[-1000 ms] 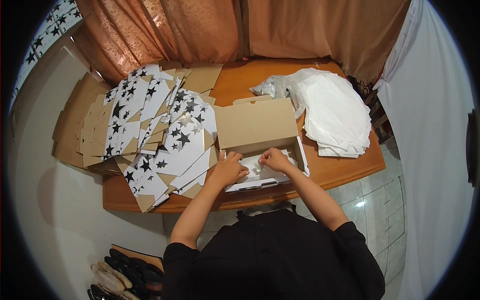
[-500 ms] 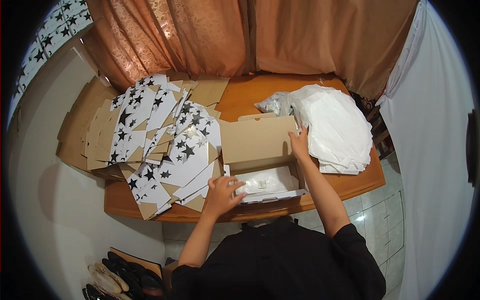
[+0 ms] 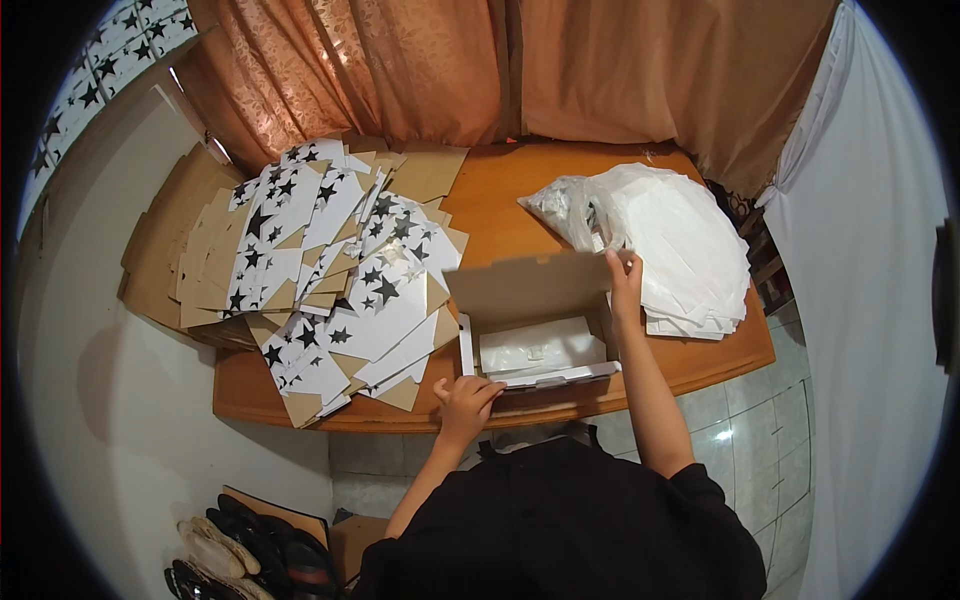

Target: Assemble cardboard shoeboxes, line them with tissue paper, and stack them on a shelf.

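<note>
A cardboard box (image 3: 465, 345), brown inside with white edges, stands at the table's front edge, its lid (image 3: 530, 285) raised and leaning toward me. Inside lies a flat bundle in white paper (image 3: 550, 340) with a small clear sticker on it. My right hand (image 3: 626, 285) pinches the lid at its upper right corner, thumb and fingers on either side. Low at the box's front left corner, my left hand (image 3: 466, 408) grips the front wall with bent fingers; part of its grasp is hidden.
Flat star-printed cardboard pieces (image 3: 385, 290) are heaped left of the box. A stack of white paper sheets (image 3: 690, 250) and a clear plastic bag (image 3: 570, 208) lie on the wooden table (image 3: 490, 205) at right. Shoes (image 3: 260, 545) sit on the lower left.
The lid has swung up and toward me with my right hand on its corner. My left hand has moved from over the box's opening to its front left corner.
</note>
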A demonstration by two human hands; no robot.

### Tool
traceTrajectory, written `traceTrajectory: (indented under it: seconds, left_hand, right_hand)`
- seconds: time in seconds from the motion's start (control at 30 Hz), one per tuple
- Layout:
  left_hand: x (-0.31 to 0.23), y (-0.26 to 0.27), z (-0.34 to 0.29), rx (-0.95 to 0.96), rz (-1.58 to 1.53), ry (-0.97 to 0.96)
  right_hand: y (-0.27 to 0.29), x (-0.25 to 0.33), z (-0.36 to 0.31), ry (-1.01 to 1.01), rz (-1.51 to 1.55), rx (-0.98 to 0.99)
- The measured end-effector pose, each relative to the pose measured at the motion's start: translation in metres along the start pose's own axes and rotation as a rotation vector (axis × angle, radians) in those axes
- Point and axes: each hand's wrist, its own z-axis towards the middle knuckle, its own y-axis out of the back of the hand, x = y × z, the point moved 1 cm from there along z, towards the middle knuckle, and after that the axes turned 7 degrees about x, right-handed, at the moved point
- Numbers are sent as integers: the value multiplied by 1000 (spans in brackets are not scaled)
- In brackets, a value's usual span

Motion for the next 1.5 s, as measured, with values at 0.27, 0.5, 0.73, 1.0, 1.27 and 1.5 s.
traceTrajectory:
  seconds: [0.27,0.5,0.73,1.0,1.27,1.5]
  left_hand:
    - [-19,-16,-17,-50,206,18]
    - [-45,-30,-12,-113,158,2]
    - [-59,-52,-20,-317,226,110]
    - [-64,-65,-30,-408,403,170]
    - [-70,-63,-39,-399,365,175]
    - [-50,-44,-24,-313,382,192]
  right_hand:
    - [-2,10,-86,179,120,13]
    - [18,4,-115,244,50,144]
    - [35,-15,-125,301,-132,166]
    - [43,-33,-150,411,-535,121]
    - [50,-51,-153,407,-439,143]
    - [53,-58,-153,477,-458,153]
